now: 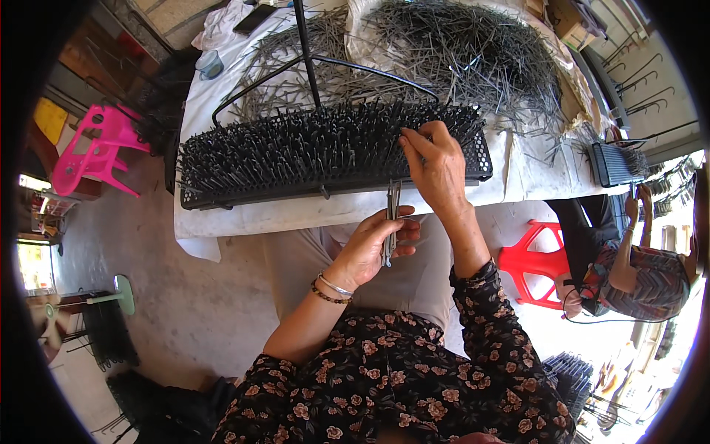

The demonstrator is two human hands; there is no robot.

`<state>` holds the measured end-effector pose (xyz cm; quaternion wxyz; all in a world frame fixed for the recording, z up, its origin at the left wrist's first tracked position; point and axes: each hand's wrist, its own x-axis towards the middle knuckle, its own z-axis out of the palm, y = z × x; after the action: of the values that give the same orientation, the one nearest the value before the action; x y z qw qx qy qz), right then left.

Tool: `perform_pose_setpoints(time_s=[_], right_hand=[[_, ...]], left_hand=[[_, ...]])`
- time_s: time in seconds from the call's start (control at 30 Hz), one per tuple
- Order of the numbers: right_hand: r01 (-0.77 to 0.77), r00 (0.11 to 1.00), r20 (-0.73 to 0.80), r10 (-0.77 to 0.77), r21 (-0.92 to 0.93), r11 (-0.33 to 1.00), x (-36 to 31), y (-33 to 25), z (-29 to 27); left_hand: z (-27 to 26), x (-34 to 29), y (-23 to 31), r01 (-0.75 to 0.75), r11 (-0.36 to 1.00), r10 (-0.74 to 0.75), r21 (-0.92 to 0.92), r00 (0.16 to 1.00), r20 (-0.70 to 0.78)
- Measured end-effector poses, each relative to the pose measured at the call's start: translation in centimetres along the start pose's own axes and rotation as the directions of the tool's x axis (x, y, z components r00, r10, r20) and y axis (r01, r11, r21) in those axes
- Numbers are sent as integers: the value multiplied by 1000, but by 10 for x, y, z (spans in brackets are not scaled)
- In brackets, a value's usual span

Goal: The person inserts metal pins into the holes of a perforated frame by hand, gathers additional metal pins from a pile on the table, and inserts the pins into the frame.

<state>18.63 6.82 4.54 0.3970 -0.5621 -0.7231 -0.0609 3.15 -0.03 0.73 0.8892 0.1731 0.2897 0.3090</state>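
Between the fingers and thumb of my left hand [367, 250] is a small bundle of thin grey metal rods [392, 222], held upright just off the table's near edge. My right hand [436, 163] is closed in a pinch over the right part of a long black perforated rack [479, 164]. What its fingertips hold is lost among the dark rods there. Many thin dark rods [296, 152] stand packed in the rack's holes, while a few holes at its right end show bare. A black metal frame [316, 81] rises behind the rack.
Loose dark rods [473, 52] lie heaped across the white-covered table [198, 103]. A blue cup [210, 65] and a phone [254, 19] are at the far left. A pink chair [100, 148] stands left, a red stool [532, 259] right, where another person [640, 274] works at a smaller rack [615, 164].
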Motion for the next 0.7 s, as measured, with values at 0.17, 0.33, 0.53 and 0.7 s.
perform_pose_setpoints(time_s=[0.17,0.33,0.53,0.7], right_hand=[[-203,973,-65,221,213,956,-5,-10,-11],[-78,856,-77,511,958,276,-6,-28,-52],[532,777,-435,456,840,-104,14,-65,-141],[789,511,-494,703,595,-156,17,-89,-196]], left_hand=[[1,1,-3,17,1000,-17,-8,1000,2],[3,0,-4,-20,998,22,58,999,-38],[17,-1,-9,30,982,5,185,983,-185],[27,20,-25,224,946,-201,233,973,-118]])
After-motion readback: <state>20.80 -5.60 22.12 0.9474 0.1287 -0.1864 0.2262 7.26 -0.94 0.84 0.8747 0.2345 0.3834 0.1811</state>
